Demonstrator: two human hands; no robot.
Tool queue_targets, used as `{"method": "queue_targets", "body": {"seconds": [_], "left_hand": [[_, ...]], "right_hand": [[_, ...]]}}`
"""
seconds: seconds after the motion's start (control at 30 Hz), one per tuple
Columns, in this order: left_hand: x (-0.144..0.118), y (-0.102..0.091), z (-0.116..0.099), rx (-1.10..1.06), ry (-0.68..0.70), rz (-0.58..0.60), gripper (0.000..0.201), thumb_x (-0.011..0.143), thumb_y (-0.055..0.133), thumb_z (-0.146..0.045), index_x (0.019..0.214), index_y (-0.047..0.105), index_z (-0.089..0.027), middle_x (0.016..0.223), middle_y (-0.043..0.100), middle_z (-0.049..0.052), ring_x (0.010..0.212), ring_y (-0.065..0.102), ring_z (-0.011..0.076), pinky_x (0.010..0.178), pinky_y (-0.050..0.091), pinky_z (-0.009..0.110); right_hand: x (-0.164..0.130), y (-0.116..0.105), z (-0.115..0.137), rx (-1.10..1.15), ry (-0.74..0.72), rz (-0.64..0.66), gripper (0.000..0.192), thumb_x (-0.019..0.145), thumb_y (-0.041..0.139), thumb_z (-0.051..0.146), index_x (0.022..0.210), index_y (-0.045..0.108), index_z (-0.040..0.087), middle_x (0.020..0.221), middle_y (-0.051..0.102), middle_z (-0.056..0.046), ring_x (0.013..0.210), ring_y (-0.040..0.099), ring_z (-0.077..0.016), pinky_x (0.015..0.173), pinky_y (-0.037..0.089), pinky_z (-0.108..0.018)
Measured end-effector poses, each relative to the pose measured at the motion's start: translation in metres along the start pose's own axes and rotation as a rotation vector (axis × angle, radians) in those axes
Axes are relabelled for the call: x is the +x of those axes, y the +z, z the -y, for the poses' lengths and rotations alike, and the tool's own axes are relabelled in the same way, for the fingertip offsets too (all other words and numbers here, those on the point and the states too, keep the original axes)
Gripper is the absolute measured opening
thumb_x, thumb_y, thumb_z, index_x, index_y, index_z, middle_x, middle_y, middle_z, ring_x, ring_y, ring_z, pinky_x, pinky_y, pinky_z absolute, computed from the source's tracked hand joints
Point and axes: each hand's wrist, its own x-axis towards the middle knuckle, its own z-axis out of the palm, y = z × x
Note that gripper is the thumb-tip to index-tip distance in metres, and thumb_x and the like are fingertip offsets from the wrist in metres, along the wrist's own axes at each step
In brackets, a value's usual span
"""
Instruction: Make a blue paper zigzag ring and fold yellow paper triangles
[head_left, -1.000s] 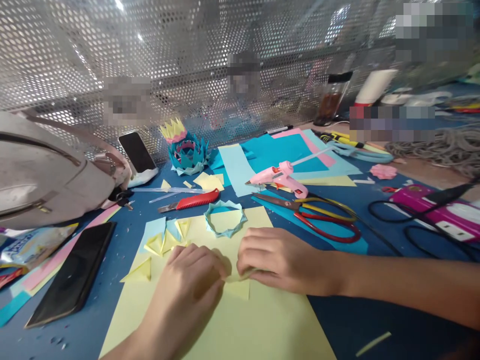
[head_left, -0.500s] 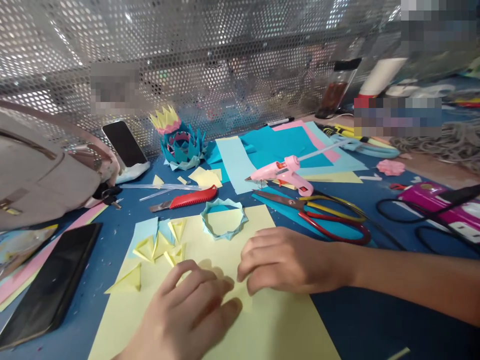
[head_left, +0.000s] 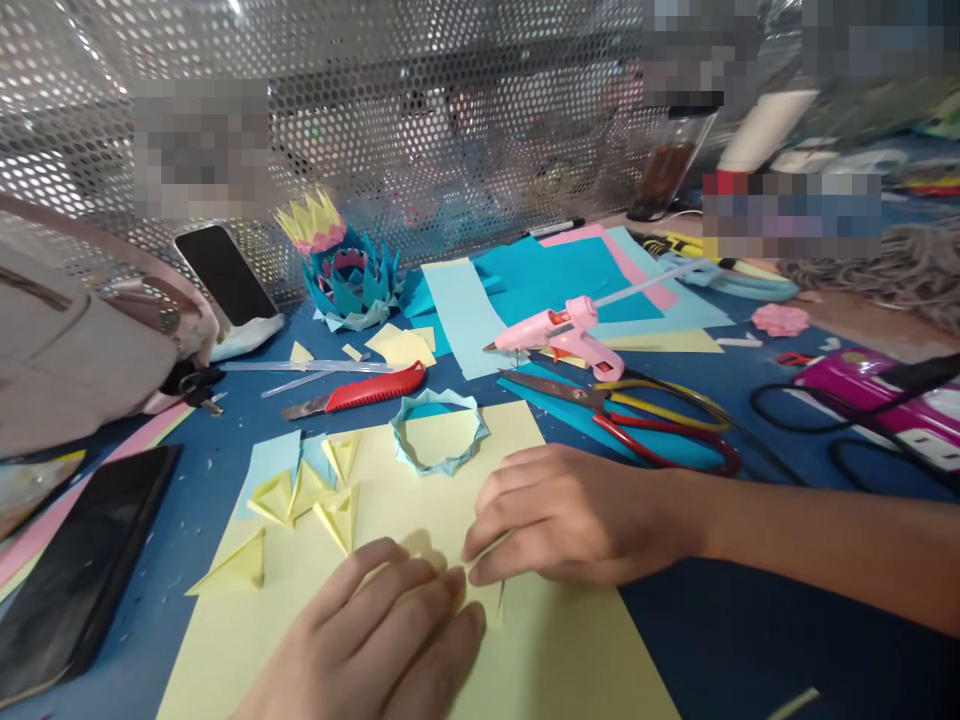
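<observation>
Paper, a small yellow piece (head_left: 491,600), lies pinched flat between our two hands on the large yellow sheet (head_left: 555,660). Our left hand (head_left: 382,640) presses fingers-together on it; our right hand (head_left: 570,515) curls closed on its edge. Five folded yellow triangles (head_left: 300,495) sit beside one blue paper ring (head_left: 439,430), one pair of scissors (head_left: 637,420) beyond.

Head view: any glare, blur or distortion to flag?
Head view: bright glare speckles the perforated metal screen; pixelated patches mask spots along the top; edges bow wide-angle; left hand looms large and soft at the bottom; right hand and scissors stay sharp.
</observation>
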Motion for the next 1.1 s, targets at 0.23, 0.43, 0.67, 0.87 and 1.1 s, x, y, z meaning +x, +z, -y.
{"method": "queue_targets", "body": {"seconds": [0.23,0.43,0.67,0.87,1.1], "left_hand": [[0.009,-0.006,0.005,-0.137,-0.02,0.025,0.022,0.1,0.047,-0.009,0.098,0.069,-0.01,0.089,0.072,0.008,0.084,0.065,0.017,0.084,0.051,0.032],[0.012,-0.015,0.004,-0.146,-0.113,0.086,0.024,0.101,0.045,-0.01,0.093,0.068,-0.011,0.086,0.07,0.008,0.083,0.063,0.0171,0.081,0.05,0.034],[-0.006,-0.023,-0.015,0.092,-0.044,0.141,0.021,0.102,0.051,-0.021,0.102,0.071,-0.016,0.096,0.076,0.001,0.092,0.068,0.0172,0.093,0.046,0.035],[-0.01,-0.03,-0.008,0.11,-0.07,0.241,0.029,0.104,0.048,-0.031,0.113,0.07,-0.016,0.107,0.075,0.004,0.099,0.069,0.0201,0.095,0.047,0.035],[-0.011,-0.028,-0.006,0.171,-0.086,0.189,0.029,0.104,0.046,-0.034,0.108,0.072,-0.021,0.109,0.076,0.002,0.098,0.07,0.0187,0.098,0.045,0.034]], "right_hand": [[0.004,0.009,0.014,-0.209,0.018,-0.126,0.017,0.101,0.056,0.026,0.1,0.069,0.015,0.096,0.074,-0.004,0.085,0.064,-0.0143,0.072,0.047,-0.029],[0.008,0.014,0.031,-0.479,-0.029,-0.109,0.027,0.097,0.054,0.013,0.073,0.066,0.017,0.072,0.066,0.0,0.067,0.053,-0.0142,0.054,0.036,-0.03],[0.009,0.015,0.032,-0.507,-0.082,-0.146,0.025,0.092,0.059,0.011,0.067,0.062,0.017,0.078,0.07,0.0,0.072,0.059,-0.0145,0.052,0.037,-0.029],[0.01,0.017,0.031,-0.501,-0.076,-0.174,0.023,0.097,0.053,0.014,0.083,0.07,0.018,0.105,0.076,-0.002,0.097,0.066,-0.0154,0.064,0.049,-0.027],[0.011,0.018,0.031,-0.484,-0.051,-0.158,0.027,0.098,0.053,0.018,0.077,0.068,0.02,0.112,0.076,-0.002,0.1,0.069,-0.0144,0.066,0.051,-0.026]]}}
